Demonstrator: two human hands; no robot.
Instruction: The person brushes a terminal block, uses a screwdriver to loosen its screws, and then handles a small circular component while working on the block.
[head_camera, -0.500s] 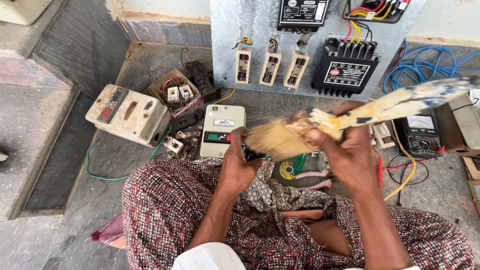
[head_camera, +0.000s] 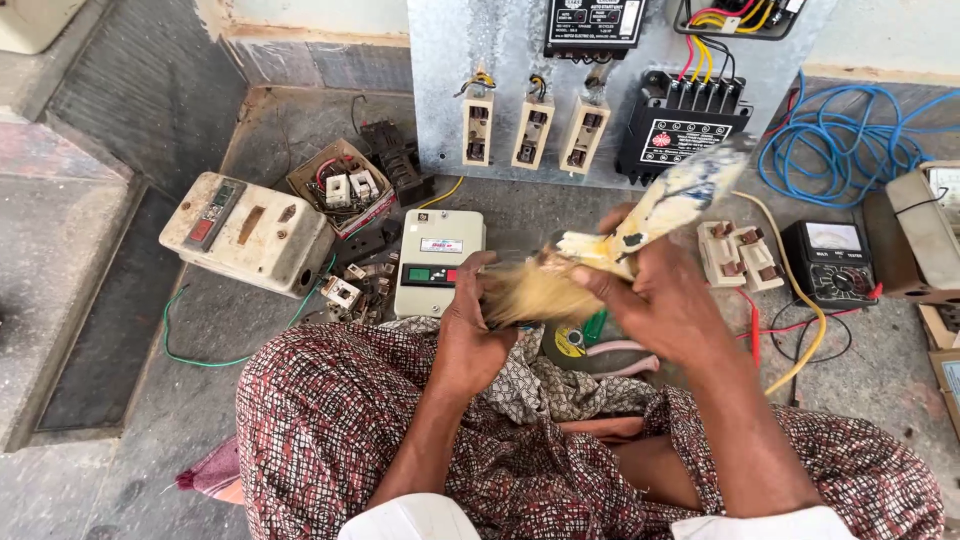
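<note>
Paintbrush (head_camera: 620, 240) work seen from above, with the person seated cross-legged on a concrete floor (head_camera: 150, 420). Right hand (head_camera: 665, 300) is closed around the paint-smeared handle of the brush, fingers wrapped fully, the handle slanting up and to the right toward the black relay block (head_camera: 685, 130). Left hand (head_camera: 475, 335) is curled around a small object that the blurred yellow bristles hide; what that object is cannot be told, though the fingers are plainly closed and not spread. Compared with half a second earlier, the handle now stands steeper, its tip raised from near the multimeter (head_camera: 835, 262) to the foot of the grey mounting panel (head_camera: 450, 60), and the bristles have swept lower and to the left, directly over the left hand; the blur marks a stroke in progress, so the brushing of the held object appears to be under way, not finished. Just beyond the hands lie a grey starter box with green and red buttons (head_camera: 438, 258), a cream switch box (head_camera: 245, 232), a cardboard tray of small parts (head_camera: 335, 185), white fuse holders (head_camera: 740, 255), pink-handled pliers (head_camera: 620, 355) and a coil of blue cable (head_camera: 850, 140). A patterned cloth (head_camera: 560, 385) lies in the lap beneath the hands.
</note>
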